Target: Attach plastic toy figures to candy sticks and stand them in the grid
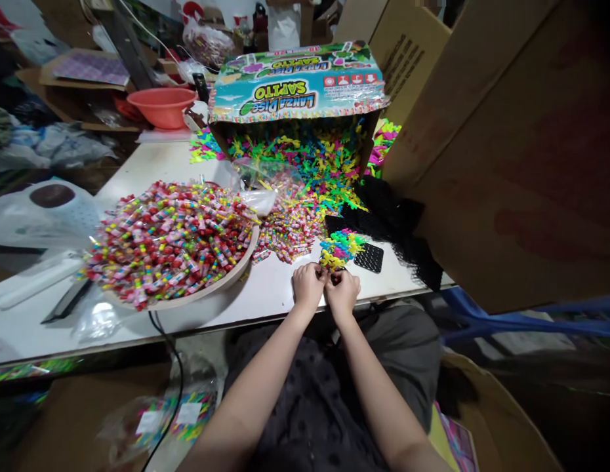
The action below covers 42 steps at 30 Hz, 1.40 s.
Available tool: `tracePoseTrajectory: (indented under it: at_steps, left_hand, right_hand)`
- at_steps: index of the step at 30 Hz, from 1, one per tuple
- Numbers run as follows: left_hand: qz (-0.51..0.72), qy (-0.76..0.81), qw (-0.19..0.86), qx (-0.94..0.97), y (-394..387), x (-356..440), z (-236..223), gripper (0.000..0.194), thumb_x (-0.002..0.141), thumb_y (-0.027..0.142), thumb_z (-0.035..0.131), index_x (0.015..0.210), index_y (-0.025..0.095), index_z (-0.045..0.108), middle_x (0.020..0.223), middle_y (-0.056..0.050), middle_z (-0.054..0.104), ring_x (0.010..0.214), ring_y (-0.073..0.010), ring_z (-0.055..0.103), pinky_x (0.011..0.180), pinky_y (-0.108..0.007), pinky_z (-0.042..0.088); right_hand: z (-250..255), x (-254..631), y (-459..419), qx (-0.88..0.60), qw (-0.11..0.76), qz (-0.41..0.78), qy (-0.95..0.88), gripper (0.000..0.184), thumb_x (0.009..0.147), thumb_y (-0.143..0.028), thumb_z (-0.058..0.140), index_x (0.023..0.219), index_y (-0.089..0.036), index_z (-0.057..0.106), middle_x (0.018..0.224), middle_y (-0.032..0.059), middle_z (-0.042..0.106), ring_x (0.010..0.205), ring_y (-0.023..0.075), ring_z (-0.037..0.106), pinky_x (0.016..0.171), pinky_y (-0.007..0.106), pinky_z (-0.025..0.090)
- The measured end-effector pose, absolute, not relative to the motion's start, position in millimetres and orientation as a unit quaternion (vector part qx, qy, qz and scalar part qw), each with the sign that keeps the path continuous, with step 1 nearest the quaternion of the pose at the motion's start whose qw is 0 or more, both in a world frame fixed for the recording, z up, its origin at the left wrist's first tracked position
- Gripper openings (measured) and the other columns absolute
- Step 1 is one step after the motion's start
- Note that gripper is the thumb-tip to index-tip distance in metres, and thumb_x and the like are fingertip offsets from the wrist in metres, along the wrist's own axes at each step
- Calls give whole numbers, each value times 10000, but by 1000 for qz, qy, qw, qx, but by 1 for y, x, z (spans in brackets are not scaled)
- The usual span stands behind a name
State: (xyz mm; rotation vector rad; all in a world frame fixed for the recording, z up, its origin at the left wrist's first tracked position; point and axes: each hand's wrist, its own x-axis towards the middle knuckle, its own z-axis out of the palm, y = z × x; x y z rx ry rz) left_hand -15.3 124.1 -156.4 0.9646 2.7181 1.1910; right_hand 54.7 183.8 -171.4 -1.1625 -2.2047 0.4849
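My left hand (308, 284) and my right hand (342, 289) are side by side at the near edge of the white table (152, 167), fingers curled together around something small I cannot make out. Just beyond the fingertips lies a small heap of neon plastic toys (340, 246) beside a black mesh piece (368, 257). A big pile of the same neon toys (315, 160) spills out of a tipped "Lanza Disc Sapito" box (298, 82). To the left, a round tray (221, 282) is heaped with wrapped candies (170, 239).
A large brown carton (521, 157) stands close on the right. Black netting (391, 219) lies against it. A clear bag with candies (265, 190), an orange bowl (161, 106), white plastic bags (39, 216) and a black cable (172, 367) are on the left.
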Motion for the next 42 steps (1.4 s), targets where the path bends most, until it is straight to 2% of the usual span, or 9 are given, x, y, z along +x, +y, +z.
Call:
tracePoseTrajectory:
  at_steps: [17,22,25,27,29,34,37,40,42]
  left_hand:
    - [393,867,9,308,125,-12,-163,127,767,280,561,837,177,586,833,-47,643,809,-188,564,755,-302,389]
    - [397,861,1,317,112,-16,-162,109,778,247,534,855,181,575,815,-28,643,767,-165,570,713,-270,412]
    - [395,867,-26,303,94,-36,-153,196,810,164,446,976,182,549,930,-54,624,862,-183,545,776,-296,402]
    - [379,873,-48,303,83,-57,-146,326,809,101,390,1093,209,509,1106,-65,566,1025,-212,469,878,-342,346]
    - [331,880,-52,336,78,-78,-140,389,793,81,399,1125,256,503,1189,-43,523,1082,-238,415,913,-383,304]
    - [290,871,-36,394,76,-108,-136,234,751,128,510,915,262,611,988,-51,603,989,-250,462,861,-390,328]
    - [302,864,-48,401,65,-99,-135,184,777,172,501,914,249,596,924,-51,601,949,-231,484,852,-378,348]
    - [357,848,-89,382,46,-64,-133,202,834,209,429,1018,219,511,1004,-67,566,992,-205,473,888,-369,360]
    - [489,795,-125,337,34,-30,-130,172,824,238,466,992,209,480,905,-64,561,881,-186,513,812,-342,425]
  right_hand:
    - [-168,53,181,-448,299,184,-822,188,744,-363,531,695,-181,535,708,54,583,765,225,439,692,319,286]
    - [-170,60,187,-390,317,237,-831,154,740,-300,509,754,-158,569,713,66,584,768,223,451,714,325,322]
    - [-170,73,191,-323,316,266,-852,177,750,-244,467,834,-149,590,758,60,605,775,198,492,758,319,351]
    - [-169,82,190,-287,315,275,-862,187,747,-227,463,859,-156,596,834,60,619,836,191,511,797,317,361]
    - [-167,91,185,-256,315,287,-868,194,746,-215,467,875,-161,601,920,71,616,916,198,504,835,334,362]
    - [-161,104,166,-195,289,347,-871,217,771,-202,459,921,-193,616,1015,79,602,990,215,501,872,391,383]
    - [-153,108,157,-161,276,407,-856,221,796,-221,458,954,-221,613,1039,73,598,1020,213,509,885,401,401]
    - [-137,110,145,-183,278,484,-809,255,810,-256,479,1044,-236,577,1053,76,594,953,201,551,818,369,457]
    - [-122,110,131,-191,278,533,-776,360,799,-280,518,1157,-249,509,1098,80,576,932,199,562,782,352,478]
